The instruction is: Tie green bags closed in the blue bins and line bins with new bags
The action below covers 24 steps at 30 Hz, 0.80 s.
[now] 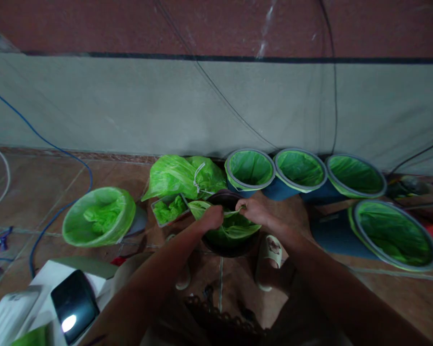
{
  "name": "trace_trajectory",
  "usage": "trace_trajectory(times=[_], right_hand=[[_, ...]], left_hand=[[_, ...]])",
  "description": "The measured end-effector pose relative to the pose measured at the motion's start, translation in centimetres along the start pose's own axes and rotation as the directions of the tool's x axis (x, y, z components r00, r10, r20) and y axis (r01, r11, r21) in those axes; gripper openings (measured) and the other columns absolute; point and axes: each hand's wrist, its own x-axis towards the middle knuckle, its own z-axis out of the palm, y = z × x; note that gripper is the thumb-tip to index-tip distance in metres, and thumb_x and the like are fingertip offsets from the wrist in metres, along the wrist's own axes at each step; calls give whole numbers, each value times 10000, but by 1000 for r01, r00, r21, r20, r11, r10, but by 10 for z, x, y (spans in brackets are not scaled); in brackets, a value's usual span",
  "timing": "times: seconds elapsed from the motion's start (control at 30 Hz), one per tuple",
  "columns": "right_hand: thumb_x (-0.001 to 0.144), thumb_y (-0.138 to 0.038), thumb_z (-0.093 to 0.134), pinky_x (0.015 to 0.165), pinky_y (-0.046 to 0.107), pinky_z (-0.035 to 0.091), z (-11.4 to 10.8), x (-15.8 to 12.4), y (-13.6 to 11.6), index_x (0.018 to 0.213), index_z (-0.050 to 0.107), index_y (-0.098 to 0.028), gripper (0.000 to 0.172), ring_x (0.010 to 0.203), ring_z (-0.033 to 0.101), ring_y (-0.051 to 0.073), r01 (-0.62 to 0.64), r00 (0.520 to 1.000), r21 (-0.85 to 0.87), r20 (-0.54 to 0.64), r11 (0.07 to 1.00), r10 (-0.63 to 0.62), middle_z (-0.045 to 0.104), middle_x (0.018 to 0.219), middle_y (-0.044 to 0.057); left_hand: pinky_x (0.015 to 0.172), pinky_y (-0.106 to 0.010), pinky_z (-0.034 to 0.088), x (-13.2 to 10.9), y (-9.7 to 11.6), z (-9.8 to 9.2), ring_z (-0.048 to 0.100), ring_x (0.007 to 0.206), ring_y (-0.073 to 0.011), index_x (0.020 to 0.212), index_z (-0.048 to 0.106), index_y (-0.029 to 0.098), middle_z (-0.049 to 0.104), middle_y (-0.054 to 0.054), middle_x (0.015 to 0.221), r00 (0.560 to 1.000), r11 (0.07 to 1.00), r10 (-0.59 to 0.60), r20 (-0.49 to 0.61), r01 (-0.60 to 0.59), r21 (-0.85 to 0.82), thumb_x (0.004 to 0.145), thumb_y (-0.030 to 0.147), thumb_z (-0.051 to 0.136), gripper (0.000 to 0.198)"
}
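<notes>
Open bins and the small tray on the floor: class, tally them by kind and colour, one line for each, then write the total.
Blue bins with grey rims: 4
Dark bin: 1
Pale bin: 1
Small tray: 1
Total: 7

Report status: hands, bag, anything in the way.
Left hand and right hand gripping green bag by its edge. Bag sits in dark bin. Tied bag close by, beyond and left, apparently not blocking.
</notes>
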Motion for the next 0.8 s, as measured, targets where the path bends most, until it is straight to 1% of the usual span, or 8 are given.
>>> trace_trajectory(times=[0.1,0.23,0.4,0.47,0.57,0.67,0.73,0.8], right_hand=[[798,-117,626,950,288,493,1,0,2,1125,722,-182,347,1064,679,206,-29,999,-24,-40,999,28,744,1150,66],[821,-210,686,1047,334,459,4,-2,-3,1360,590,-158,550,1206,625,238,28,996,-40,-81,999,-31,656,1332,119],[791,-233,722,1027,297,449,12,-7,-20,1301,631,-200,519,1178,628,228,174,984,-203,-6,964,-179,645,1331,96],[802,-229,703,994,269,451,16,-7,-24,1275,644,-190,478,1151,634,220,176,984,-251,17,952,-178,660,1298,98],[880,-210,594,931,251,456,19,-6,-25,1121,713,-180,270,1074,658,201,127,991,-268,-5,955,-134,705,1185,99],[919,-219,538,862,251,467,17,-2,-22,942,739,-187,204,988,671,185,94,988,-106,-114,990,-106,738,1052,83],[910,-280,562,753,246,481,11,1,-19,906,726,-194,186,847,679,164,76,974,166,-226,983,-37,743,949,56],[868,-386,608,596,234,455,1,3,-16,855,695,-193,212,640,635,132,77,950,524,-297,848,97,720,814,26]], left_hand=[[893,-319,499,-2,3,-4,682,1039,-230,1154,595,108,712,-161,1103,997,999,-22,-74,19,-31,985,186,361,299],[851,-312,495,-4,8,-9,690,1009,-227,1142,580,128,721,-142,1082,997,995,-39,-70,32,-100,975,187,401,252],[834,-296,485,-5,10,-12,688,1013,-212,1129,583,112,718,-151,1101,996,988,-49,-75,38,-152,1013,227,351,284],[803,-291,487,-4,9,-13,696,967,-205,1097,592,115,725,-147,1058,995,982,-75,-69,62,-180,1024,256,337,300],[769,-281,485,-3,8,-14,701,894,-188,1046,606,133,732,-125,993,996,974,-71,-55,58,-217,1024,268,348,292],[751,-282,486,-1,7,-14,699,841,-186,999,618,141,735,-113,937,998,966,-49,-45,36,-255,1022,271,355,294],[745,-283,491,-1,6,-14,696,798,-181,993,620,144,733,-102,892,998,954,-50,-44,35,-297,1026,284,348,308],[752,-281,496,0,5,-14,693,775,-174,997,620,151,729,-88,861,997,942,-53,-58,31,-333,1027,290,349,306]])
